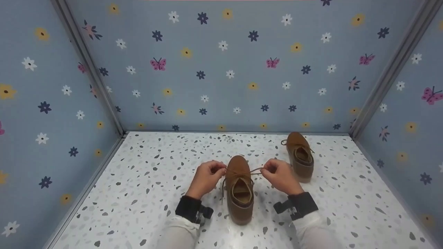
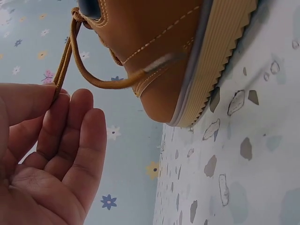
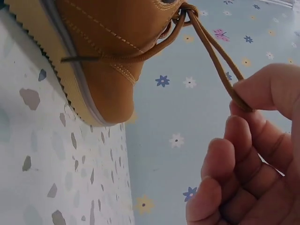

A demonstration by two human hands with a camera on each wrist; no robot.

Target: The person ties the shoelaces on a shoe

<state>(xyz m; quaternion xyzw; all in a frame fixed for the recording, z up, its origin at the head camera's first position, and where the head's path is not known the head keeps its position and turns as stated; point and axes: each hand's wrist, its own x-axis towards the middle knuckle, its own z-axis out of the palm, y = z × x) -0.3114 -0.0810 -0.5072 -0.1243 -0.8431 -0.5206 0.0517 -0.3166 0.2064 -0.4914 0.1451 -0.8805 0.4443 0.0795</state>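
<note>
A brown lace-up shoe (image 1: 238, 204) stands upright on the speckled surface, toe pointing away, between both hands. My left hand (image 1: 206, 178) pinches one loop of its shoelace (image 2: 65, 61) between thumb and forefinger, out to the left. On the other side, my right hand (image 1: 281, 175) pinches the opposite loop (image 3: 218, 58) the same way. Both loops run taut from a knot (image 3: 189, 10) over the shoe's front. Loose lace ends hang down each side of the shoe, the left one showing a pale tip (image 2: 159, 62).
A second brown shoe (image 1: 304, 169) with a tied lace stands at the back right, behind my right hand. Blue flowered panels (image 1: 221, 86) wall the white speckled surface (image 1: 155, 173) at the back, left and right, with grey metal strips (image 1: 93, 72) at the corners.
</note>
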